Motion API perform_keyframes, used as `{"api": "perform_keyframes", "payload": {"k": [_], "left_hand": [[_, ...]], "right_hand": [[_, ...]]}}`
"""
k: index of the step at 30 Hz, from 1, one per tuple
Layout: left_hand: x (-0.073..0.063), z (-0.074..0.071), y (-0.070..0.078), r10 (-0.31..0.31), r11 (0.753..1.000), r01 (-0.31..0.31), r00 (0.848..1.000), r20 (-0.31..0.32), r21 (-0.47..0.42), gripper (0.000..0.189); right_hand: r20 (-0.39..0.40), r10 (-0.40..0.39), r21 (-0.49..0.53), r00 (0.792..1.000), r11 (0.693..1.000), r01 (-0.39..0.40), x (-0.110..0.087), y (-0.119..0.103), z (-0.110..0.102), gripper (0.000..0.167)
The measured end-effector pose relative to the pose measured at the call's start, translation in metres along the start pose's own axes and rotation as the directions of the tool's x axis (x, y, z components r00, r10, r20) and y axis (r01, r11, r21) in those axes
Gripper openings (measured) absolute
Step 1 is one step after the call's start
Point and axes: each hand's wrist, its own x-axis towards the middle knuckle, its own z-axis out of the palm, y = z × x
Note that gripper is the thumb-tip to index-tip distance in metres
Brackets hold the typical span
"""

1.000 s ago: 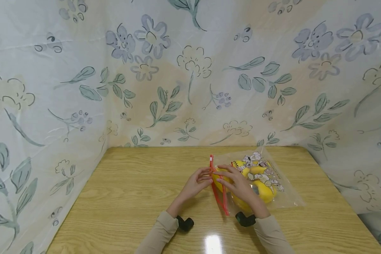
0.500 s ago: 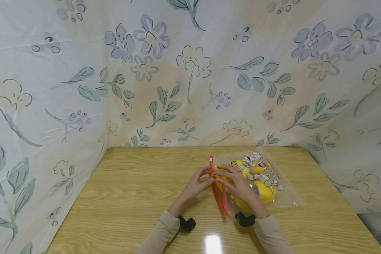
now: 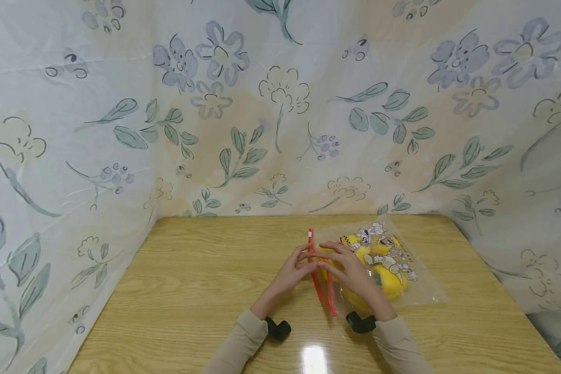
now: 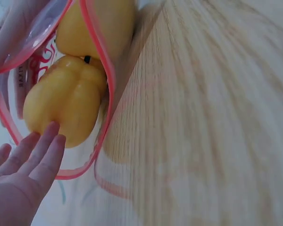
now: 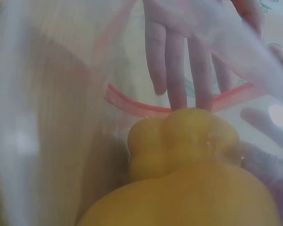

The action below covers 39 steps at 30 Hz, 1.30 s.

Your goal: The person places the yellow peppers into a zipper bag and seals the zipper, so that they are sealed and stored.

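Note:
A clear zip bag [image 3: 423,291] with a red-edged mouth and printed cartoon figures lies on its side, its mouth facing left. Yellow bell-pepper-shaped pieces [image 3: 389,283] are inside it. At the mouth is my left hand [image 3: 290,269]; in the left wrist view its extended fingers [image 4: 49,129] reach the lobed end of the nearest yellow pepper [image 4: 66,101]. My right hand [image 3: 352,270] lies over the bag and holds the upper rim near the mouth, keeping it parted. Clear film partly veils the right fingers in the wrist views.
The wood-grain table [image 3: 196,259] extends around the bag. A floral cloth [image 3: 280,130] hangs behind and along both sides. Black wrist devices [image 3: 278,328] sit at both wrists. A bright reflection lies near the table's front.
My left hand and forearm have shifted slightly to the right, toward the bag's mouth. The right hand and the bag stay nearly where they were.

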Motion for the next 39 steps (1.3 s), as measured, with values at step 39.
{"api": "perform_keyframes", "payload": {"k": [39], "left_hand": [[0.001, 0.001, 0.008, 0.016, 0.992, -0.014, 1.000, 0.012, -0.126, 0.046]], "right_hand": [[0.036, 0.057, -0.001, 0.998, 0.998, -0.057, -0.008, -0.002, 0.001, 0.038]]}}
